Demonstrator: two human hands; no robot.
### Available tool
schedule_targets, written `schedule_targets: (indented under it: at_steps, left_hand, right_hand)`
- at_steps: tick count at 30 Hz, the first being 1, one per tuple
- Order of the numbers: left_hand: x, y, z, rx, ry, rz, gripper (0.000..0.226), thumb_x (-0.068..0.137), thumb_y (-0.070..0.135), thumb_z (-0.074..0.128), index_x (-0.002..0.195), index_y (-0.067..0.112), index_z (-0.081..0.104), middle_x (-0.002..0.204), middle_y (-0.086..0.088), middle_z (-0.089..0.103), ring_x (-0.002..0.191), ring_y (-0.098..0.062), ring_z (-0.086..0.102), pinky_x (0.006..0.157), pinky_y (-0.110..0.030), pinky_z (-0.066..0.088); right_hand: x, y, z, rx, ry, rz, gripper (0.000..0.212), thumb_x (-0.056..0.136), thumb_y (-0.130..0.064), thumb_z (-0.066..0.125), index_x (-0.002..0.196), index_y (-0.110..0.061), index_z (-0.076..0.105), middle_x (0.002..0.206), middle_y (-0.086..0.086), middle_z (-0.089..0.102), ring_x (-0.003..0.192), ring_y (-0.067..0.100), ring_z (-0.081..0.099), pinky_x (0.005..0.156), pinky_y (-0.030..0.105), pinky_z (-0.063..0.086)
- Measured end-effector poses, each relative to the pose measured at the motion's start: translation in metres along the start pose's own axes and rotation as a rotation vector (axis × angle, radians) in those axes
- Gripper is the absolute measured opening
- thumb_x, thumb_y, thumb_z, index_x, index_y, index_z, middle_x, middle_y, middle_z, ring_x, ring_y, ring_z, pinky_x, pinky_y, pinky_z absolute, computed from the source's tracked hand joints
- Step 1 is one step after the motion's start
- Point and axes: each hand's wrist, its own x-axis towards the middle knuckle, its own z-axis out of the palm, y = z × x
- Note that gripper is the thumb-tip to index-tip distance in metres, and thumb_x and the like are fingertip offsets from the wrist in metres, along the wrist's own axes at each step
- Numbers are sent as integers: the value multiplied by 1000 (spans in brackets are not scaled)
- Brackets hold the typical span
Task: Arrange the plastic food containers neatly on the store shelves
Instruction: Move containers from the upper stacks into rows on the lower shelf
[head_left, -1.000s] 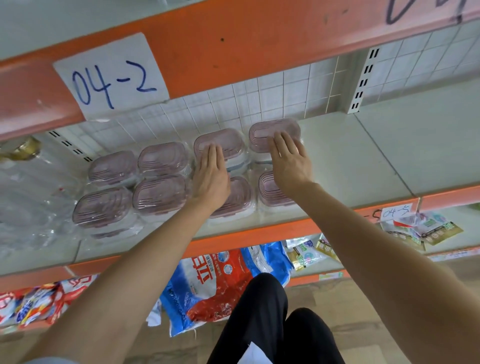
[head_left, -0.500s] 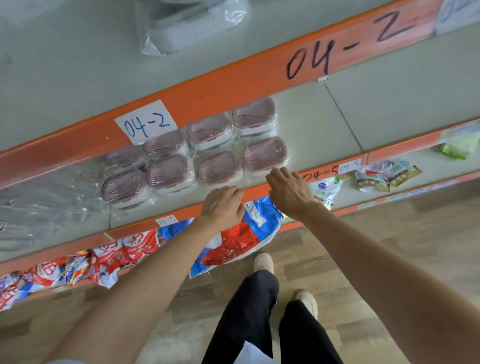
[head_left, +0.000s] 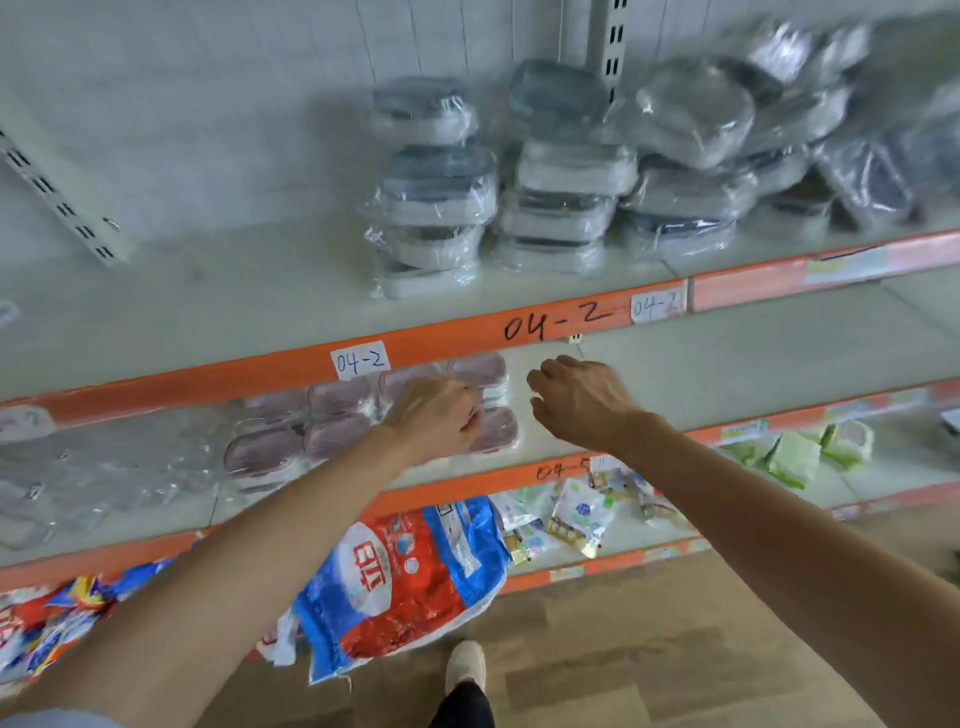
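Both hands hover loosely curled and apparently empty, left hand (head_left: 441, 415) nearer the pink-lidded clear plastic containers (head_left: 337, 415) leftward, right hand (head_left: 576, 402) beside them.

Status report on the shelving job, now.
Left hand and right hand over the middle shelf, no grip on anything. Pink-lidded containers in two rows. Grey wrapped containers above piled unevenly. Nothing blocking.

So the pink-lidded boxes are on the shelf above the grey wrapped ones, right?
Not quite. The head view shows the pink-lidded boxes on the shelf below the grey wrapped ones, not above. The grey ones are stacked on the upper shelf, over the orange 04-2 rail.
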Motion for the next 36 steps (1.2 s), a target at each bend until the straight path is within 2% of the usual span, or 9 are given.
schedule_targets:
  at_steps: [4,7,10,14,20,24,27,31,36]
  left_hand:
    - [15,-13,-54,28,247,7,17,73,13,67,59,13,57,60,-1,58,56,-27,59,46,-26,38]
    - [31,-31,-92,27,429,21,16,74,10,67,61,9,57,60,-2,56,54,-25,56,42,-25,40]
    - [54,-55,-123,-7,561,-18,13,81,16,64,74,6,63,77,-7,61,73,-27,60,50,-34,49]
    - [99,-87,-148,-45,287,-99,58,82,39,68,125,3,53,127,-14,50,119,-29,47,98,-41,41]
    - [146,-118,-150,25,-165,-155,101,79,67,58,151,12,14,159,-6,13,144,-22,15,114,-34,16]
    - [151,-134,-148,-33,-96,-102,98,68,65,71,142,15,31,148,-4,33,133,-23,34,106,-36,30]
    - [142,-152,-155,-156,-63,-96,106,60,65,76,141,13,32,144,-2,33,132,-21,32,109,-34,31]
    - [117,-195,-167,-247,23,-160,98,62,63,76,139,18,37,126,3,38,127,-16,32,99,-21,27]
    - [83,-244,-177,-226,88,-311,92,61,64,76,133,19,43,118,6,38,120,-11,33,98,-24,34]
  right_hand:
    - [23,4,-59,13,221,-65,11,82,-13,62,84,-2,64,77,14,62,74,32,62,51,31,43]
    - [51,5,-85,-61,220,-43,23,92,-23,48,101,-6,61,97,9,62,95,29,58,66,36,45]
    - [80,9,-104,-66,283,-19,26,92,-23,45,108,-8,60,104,8,60,103,27,55,70,37,46]
    - [115,20,-124,-85,291,30,24,91,-20,46,107,-8,59,106,8,59,102,26,54,65,34,41]
    - [145,42,-139,-59,302,145,21,93,-22,45,106,-12,58,106,5,57,100,24,54,59,28,33]
    - [170,46,-142,-31,318,161,21,96,-24,42,99,-9,57,99,5,56,96,22,54,61,27,34]
    - [196,40,-141,46,307,186,26,98,-28,39,104,-10,56,100,3,54,100,21,53,67,29,37]
    - [238,34,-142,63,331,201,38,99,-34,39,125,-10,52,124,7,52,116,23,47,90,37,42]
    - [291,29,-143,-4,286,232,52,96,-45,39,137,-12,42,140,8,40,130,25,35,105,41,29]
